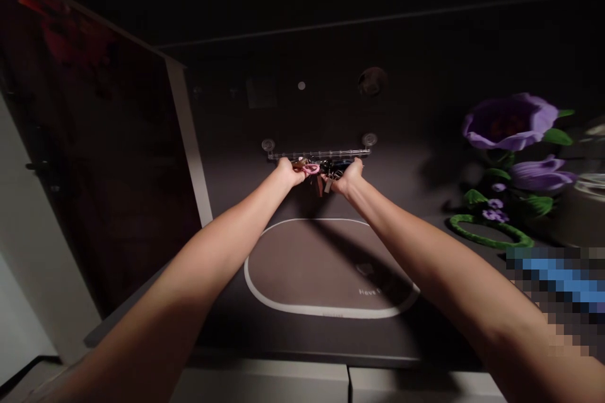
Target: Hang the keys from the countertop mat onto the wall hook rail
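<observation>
A clear hook rail [317, 153] hangs on the dark wall by two suction cups. Both arms reach up to it. My left hand [289, 171] is closed just under the rail's left part, its fingers around a pink ring or loop [311, 169]. My right hand [348, 176] is closed under the rail's right part, gripping a bunch of keys [329, 175] that hangs between the two hands. The fingertips of both hands are partly hidden by the keys and the dim light.
An oval dark mat with a white border [326, 312] lies on the shelf below. Purple artificial flowers [513, 123] with a green stem loop stand at the right. A reddish-dark panel with a pale edge [189, 138] rises at the left. A blurred patch covers the lower right.
</observation>
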Tool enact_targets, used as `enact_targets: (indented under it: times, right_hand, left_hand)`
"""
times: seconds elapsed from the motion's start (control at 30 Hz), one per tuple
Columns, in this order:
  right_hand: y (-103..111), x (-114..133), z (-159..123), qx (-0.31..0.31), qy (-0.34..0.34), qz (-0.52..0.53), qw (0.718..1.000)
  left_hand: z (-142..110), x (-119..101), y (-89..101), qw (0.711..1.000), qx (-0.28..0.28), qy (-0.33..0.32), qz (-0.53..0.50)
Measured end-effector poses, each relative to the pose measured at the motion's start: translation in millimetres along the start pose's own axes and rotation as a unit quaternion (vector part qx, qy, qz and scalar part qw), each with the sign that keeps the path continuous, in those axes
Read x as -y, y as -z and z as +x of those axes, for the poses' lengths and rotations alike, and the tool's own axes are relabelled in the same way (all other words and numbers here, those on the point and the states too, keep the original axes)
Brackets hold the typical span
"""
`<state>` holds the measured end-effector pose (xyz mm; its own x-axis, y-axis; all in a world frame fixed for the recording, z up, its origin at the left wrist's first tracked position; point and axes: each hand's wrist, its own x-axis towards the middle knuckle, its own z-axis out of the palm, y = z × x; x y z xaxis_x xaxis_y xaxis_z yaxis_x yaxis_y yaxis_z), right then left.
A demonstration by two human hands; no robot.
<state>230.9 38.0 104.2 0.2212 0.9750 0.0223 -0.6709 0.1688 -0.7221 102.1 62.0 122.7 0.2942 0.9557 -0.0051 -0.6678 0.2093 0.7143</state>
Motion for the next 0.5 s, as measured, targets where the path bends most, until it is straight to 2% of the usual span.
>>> enact_targets:
  times: [0.13, 0.33, 0.5]
  right_hand:
    - [-13.6, 8.4, 3.8, -0.021, -0.007, -0.005, 1.0]
    - [-27.7, 26.5, 2.0, -0.051, -0.004, 0.006, 0.999]
    - [-32.4, 39.2, -12.4, -0.057, 0.01, 0.016, 0.998]
  left_hand:
    - [-7.0, -10.3, -13.8, 0.999, -0.046, 0.001, 0.008]
    - [-10.7, -19.4, -35.1, 0.999, -0.042, -0.015, 0.002]
    - [-21.4, -19.8, -44.6, 0.999, -0.025, -0.021, -0.016]
